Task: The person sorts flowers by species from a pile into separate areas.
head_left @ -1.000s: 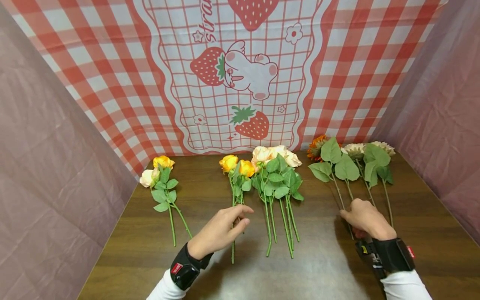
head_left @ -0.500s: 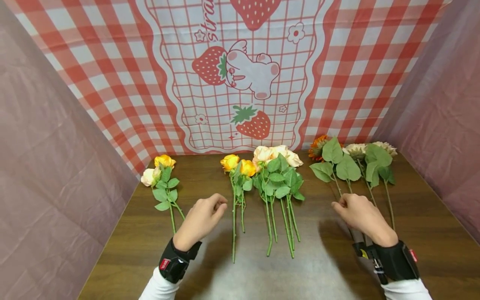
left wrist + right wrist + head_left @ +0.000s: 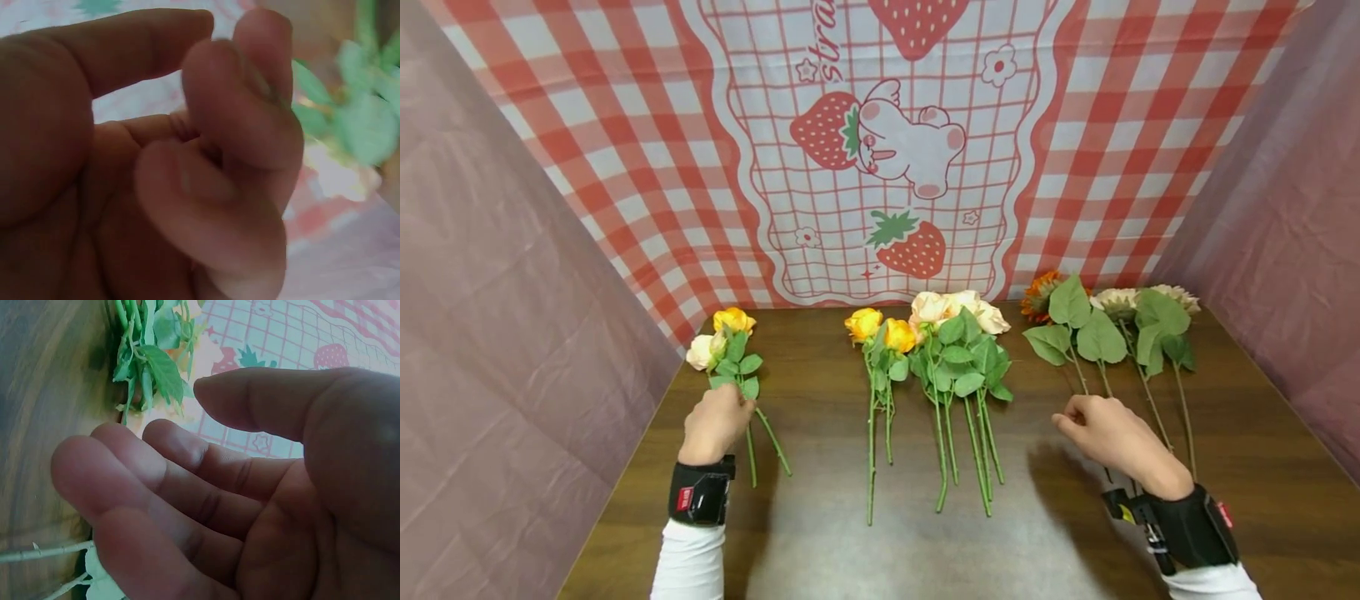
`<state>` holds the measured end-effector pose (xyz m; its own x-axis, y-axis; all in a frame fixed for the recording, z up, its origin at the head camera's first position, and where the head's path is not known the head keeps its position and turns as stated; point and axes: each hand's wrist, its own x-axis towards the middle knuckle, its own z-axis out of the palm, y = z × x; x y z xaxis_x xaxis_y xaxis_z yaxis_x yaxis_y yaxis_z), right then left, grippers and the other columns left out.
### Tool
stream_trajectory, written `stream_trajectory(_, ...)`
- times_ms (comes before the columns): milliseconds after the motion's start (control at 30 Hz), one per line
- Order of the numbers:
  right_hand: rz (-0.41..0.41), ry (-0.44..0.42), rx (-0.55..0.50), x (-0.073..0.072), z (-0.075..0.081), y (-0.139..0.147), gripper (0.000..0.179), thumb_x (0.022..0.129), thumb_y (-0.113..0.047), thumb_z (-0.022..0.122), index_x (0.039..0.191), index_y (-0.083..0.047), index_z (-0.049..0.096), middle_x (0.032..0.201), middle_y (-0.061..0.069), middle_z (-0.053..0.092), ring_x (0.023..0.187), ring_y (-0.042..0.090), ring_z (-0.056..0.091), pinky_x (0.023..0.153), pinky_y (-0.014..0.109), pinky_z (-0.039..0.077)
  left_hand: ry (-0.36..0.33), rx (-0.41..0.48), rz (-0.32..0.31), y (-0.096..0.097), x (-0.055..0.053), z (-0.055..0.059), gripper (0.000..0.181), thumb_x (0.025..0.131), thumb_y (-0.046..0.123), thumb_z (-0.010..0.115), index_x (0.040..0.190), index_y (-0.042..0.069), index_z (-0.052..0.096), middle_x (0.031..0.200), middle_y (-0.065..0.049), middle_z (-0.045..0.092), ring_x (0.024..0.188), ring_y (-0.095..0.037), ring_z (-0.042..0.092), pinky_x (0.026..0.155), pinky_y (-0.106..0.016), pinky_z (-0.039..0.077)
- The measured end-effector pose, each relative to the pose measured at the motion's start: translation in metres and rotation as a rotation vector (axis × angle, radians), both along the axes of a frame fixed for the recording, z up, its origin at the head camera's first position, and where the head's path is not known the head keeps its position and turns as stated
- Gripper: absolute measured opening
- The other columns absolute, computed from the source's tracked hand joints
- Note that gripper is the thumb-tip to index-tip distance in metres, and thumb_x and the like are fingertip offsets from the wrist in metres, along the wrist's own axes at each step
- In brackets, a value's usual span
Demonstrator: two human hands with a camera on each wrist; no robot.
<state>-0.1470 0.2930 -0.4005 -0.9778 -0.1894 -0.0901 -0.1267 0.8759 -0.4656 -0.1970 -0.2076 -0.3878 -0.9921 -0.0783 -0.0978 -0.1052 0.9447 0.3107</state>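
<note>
At the left of the head view, my left hand (image 3: 717, 421) is over a yellow rose (image 3: 733, 320) and a cream rose (image 3: 702, 352), partly covering their leaves and stems. In the left wrist view its fingers (image 3: 244, 112) are loosely bent with nothing between them and the thumb, and green leaves (image 3: 365, 128) show beyond. My right hand (image 3: 1123, 442) hovers above the lower stems of the sunflower-like blooms, an orange one (image 3: 1042, 297) and pale ones (image 3: 1116, 302). Its fingers (image 3: 162, 487) are relaxed and hold nothing in the right wrist view.
Two yellow roses (image 3: 864, 323) lie mid-table, beside a bunch of peach roses (image 3: 931, 308) with stems toward me. A checked strawberry cloth (image 3: 1090, 158) hangs behind the brown wooden table (image 3: 820, 533). Pink-grey curtains (image 3: 497, 333) flank both sides.
My left hand has moved left, from above the middle yellow roses' stems to the two roses at far left. My right hand has lifted and shifted slightly left of the stems.
</note>
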Motion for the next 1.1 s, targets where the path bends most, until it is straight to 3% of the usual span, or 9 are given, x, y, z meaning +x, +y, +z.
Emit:
stream_trajectory(100,0.012,-0.019,-0.005,0.000,0.000,-0.004,0.018,0.098,-0.021,0.060,0.096,-0.004,0.066,0.067,-0.001,0.054,0.057,0.013,0.047,0.054,0.030,0.034,-0.038,-0.019,0.035,-0.011,-0.004,-0.012,0.026,0.090,0.022,0.059,0.082,-0.002,0.066,0.097,-0.033,0.066,0.084,-0.048,0.066,0.063,-0.057,0.051)
stream_trajectory(167,0.022,-0.030,-0.010,0.000,0.000,-0.007,0.017,0.099,-0.020,0.059,0.096,-0.005,0.066,0.067,-0.001,0.054,0.057,0.013,0.048,0.054,0.030,0.034,-0.062,-0.016,0.048,-0.016,-0.009,-0.021,0.028,0.089,0.023,0.060,0.090,-0.005,0.067,0.103,-0.035,0.065,0.089,-0.050,0.066,0.066,-0.059,0.051)
stream_trajectory(433,0.033,-0.045,-0.029,0.003,-0.001,-0.009,0.016,0.099,-0.019,0.058,0.098,-0.006,0.066,0.066,-0.001,0.054,0.057,0.014,0.049,0.053,0.029,0.033,-0.132,-0.029,0.076,-0.018,-0.019,-0.043,0.024,0.085,0.018,0.067,0.092,-0.005,0.065,0.102,-0.033,0.066,0.092,-0.048,0.066,0.070,-0.059,0.051)
stream_trajectory(633,0.043,-0.025,-0.025,0.001,-0.002,-0.010,0.014,0.099,-0.019,0.058,0.096,-0.008,0.065,0.065,-0.002,0.053,0.056,0.013,0.047,0.053,0.028,0.032,-0.131,-0.001,0.085,-0.019,-0.019,-0.045,0.018,0.084,0.012,0.066,0.085,-0.005,0.064,0.099,-0.032,0.065,0.089,-0.046,0.066,0.069,-0.056,0.052)
stream_trajectory(900,0.046,-0.029,-0.028,0.000,-0.002,-0.009,0.016,0.099,-0.021,0.059,0.097,-0.006,0.066,0.063,-0.002,0.054,0.055,0.012,0.049,0.051,0.028,0.033,0.073,0.070,0.041,-0.013,-0.017,-0.038,0.014,0.079,0.005,0.060,0.070,-0.006,0.060,0.088,-0.037,0.064,0.076,-0.049,0.065,0.063,-0.057,0.050)
stream_trajectory(1000,0.046,-0.029,-0.030,0.000,-0.002,-0.009,0.016,0.099,-0.020,0.059,0.097,-0.007,0.066,0.062,-0.003,0.054,0.054,0.012,0.050,0.051,0.028,0.034,0.107,0.084,0.007,-0.010,-0.016,-0.032,0.019,0.079,0.004,0.058,0.061,0.002,0.053,0.076,-0.030,0.064,0.068,-0.043,0.063,0.061,-0.056,0.049)
stream_trajectory(1100,0.052,-0.027,-0.032,0.000,-0.002,-0.009,0.017,0.099,-0.021,0.059,0.099,-0.006,0.066,0.063,-0.003,0.054,0.054,0.012,0.050,0.051,0.028,0.034,0.093,0.102,-0.014,-0.006,-0.015,-0.024,0.028,0.080,0.006,0.056,0.055,0.011,0.046,0.064,-0.015,0.057,0.060,-0.031,0.056,0.053,-0.046,0.046)
